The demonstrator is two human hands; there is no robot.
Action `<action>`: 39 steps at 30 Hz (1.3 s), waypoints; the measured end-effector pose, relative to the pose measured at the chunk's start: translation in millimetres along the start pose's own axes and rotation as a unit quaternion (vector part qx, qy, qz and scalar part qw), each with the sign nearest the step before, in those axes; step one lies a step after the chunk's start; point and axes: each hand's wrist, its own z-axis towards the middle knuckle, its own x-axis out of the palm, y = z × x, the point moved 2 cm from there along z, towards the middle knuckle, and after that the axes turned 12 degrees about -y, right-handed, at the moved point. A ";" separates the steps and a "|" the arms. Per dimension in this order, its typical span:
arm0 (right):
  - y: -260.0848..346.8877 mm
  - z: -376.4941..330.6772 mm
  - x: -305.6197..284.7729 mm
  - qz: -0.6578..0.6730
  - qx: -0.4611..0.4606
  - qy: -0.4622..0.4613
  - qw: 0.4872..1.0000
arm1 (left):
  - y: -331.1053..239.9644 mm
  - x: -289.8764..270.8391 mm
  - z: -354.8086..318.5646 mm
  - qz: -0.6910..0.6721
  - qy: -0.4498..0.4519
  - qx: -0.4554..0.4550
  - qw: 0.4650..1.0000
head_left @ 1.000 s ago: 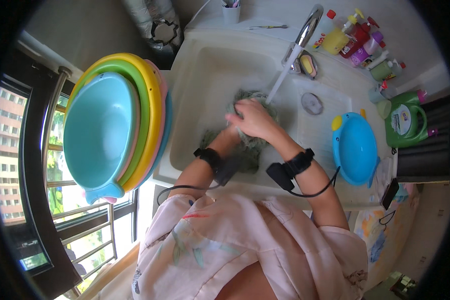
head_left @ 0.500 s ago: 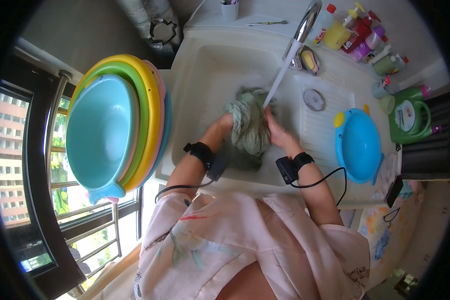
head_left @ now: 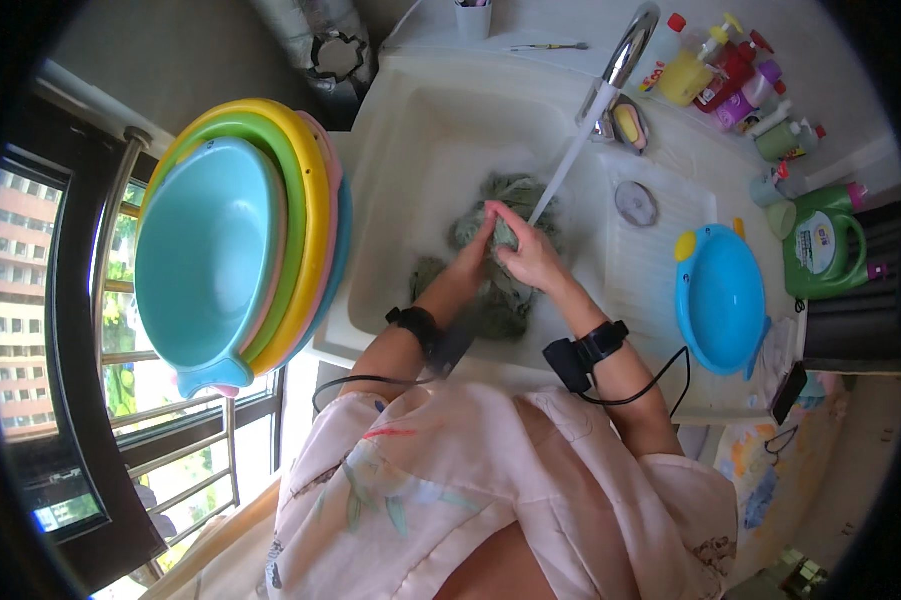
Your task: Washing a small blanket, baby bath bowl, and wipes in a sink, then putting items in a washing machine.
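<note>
A wet grey-green cloth (head_left: 504, 310) lies bunched in soapy water in the white sink basin (head_left: 366, 240). My left hand (head_left: 474, 258) and my right hand (head_left: 531, 255) are brought together over it, fingertips meeting. A wad of the cloth is pressed between them; the right thumb lies across it. Most of the left fingers are hidden by the hand's edge. From the chrome faucet (head_left: 633, 48), water runs down just beyond the right hand onto the cloth.
Stacked coloured basins (head_left: 211, 260) stand left of the sink. On the ribbed drainboard are a round drain cover (head_left: 636, 203) and a blue basin (head_left: 723, 300). Soap (head_left: 629, 125), several pump bottles (head_left: 736, 85) and a green detergent jug (head_left: 826, 245) line the right side.
The cloth, lifted and bunched between spread hands before, has dropped lower into the water. Both hands have come together over it, the right moving left. The view has shifted slightly.
</note>
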 end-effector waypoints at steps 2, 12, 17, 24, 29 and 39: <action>12.6 -2.1 -14.3 -0.022 0.035 0.037 0.998 | -22.8 18.1 -11.8 -0.061 0.016 -0.005 0.998; 18.9 13.4 -39.2 -0.076 0.117 0.077 0.987 | -33.8 38.5 -41.4 0.279 0.093 -0.064 0.954; -56.7 12.1 -38.7 -0.230 0.003 -0.066 0.971 | -18.4 34.9 -17.2 0.133 0.059 -0.018 0.989; -44.6 11.1 -24.6 -0.159 0.109 -0.020 0.981 | -3.7 16.3 -22.8 0.248 0.042 -0.184 0.950; -1.3 5.9 -24.0 0.096 0.065 -0.002 0.993 | -19.8 11.2 -27.8 0.217 0.079 -0.069 0.970; 26.4 17.4 -49.4 0.010 -0.002 -0.149 0.989 | -84.6 54.4 -45.0 -0.068 0.143 -0.009 0.987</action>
